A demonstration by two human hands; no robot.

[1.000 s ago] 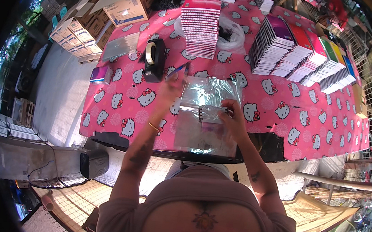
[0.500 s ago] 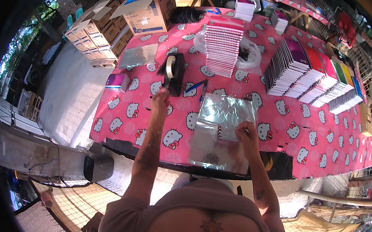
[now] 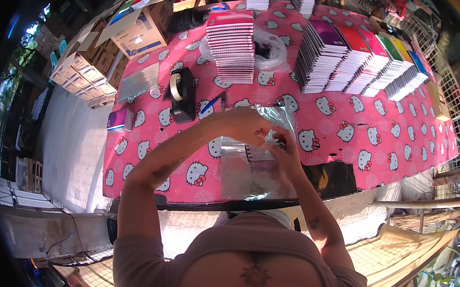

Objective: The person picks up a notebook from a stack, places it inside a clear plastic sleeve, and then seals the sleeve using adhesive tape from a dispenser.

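Observation:
In front of me a shiny clear plastic sheet (image 3: 256, 187) lies at the table's near edge, with a spiral-bound notebook (image 3: 250, 153) showing partly through it. My left hand (image 3: 250, 126) reaches across above the sheet, its fingers pinched close to my right hand. At the sheet's right side, my right hand (image 3: 288, 151) is also closed, fingertips nearly meeting the left ones. Whatever the fingertips hold is too small to make out. Left of the sheet stand a black tape dispenser (image 3: 183, 102) with a tape roll (image 3: 175, 87) and a blue pen (image 3: 208, 106).
A tall stack of spiral notebooks (image 3: 230, 50) stands beyond the sheet, beside a crumpled plastic bag (image 3: 273, 51). Further right are several coloured notebook stacks (image 3: 322, 58). Clear sheets (image 3: 138, 82), a small purple pile (image 3: 120, 120) and a cardboard box (image 3: 141, 32) lie to the left.
My left hand has moved right from beside the tape dispenser to meet my right hand over the plastic sheet. The view has shifted, so the table's things appear further left.

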